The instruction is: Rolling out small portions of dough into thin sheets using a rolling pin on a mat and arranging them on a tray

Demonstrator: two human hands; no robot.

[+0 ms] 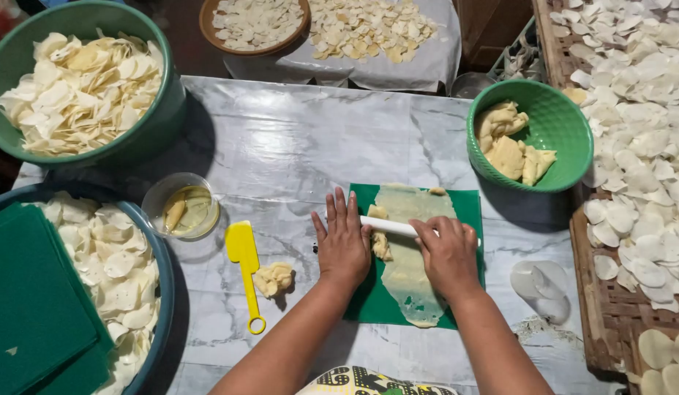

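Pressing a white roller [389, 226] with both hands, left hand [344, 243] flat, right hand [448, 256] closed over it, I flatten pale, thin dough [411, 256] on the green mat [467, 202] on the table [295, 146].

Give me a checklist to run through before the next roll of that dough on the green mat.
1. Both hands on the white roller: ok, left hand and right hand press on it.
2. Dough sheet on the green mat: not ok, its near end hangs over the mat's edge.
3. Dough lump under the roller flattened: not ok, it is thick.
4. More dough ready in the green basket: ok.
5. Yellow spatula within reach: ok, left of the mat.
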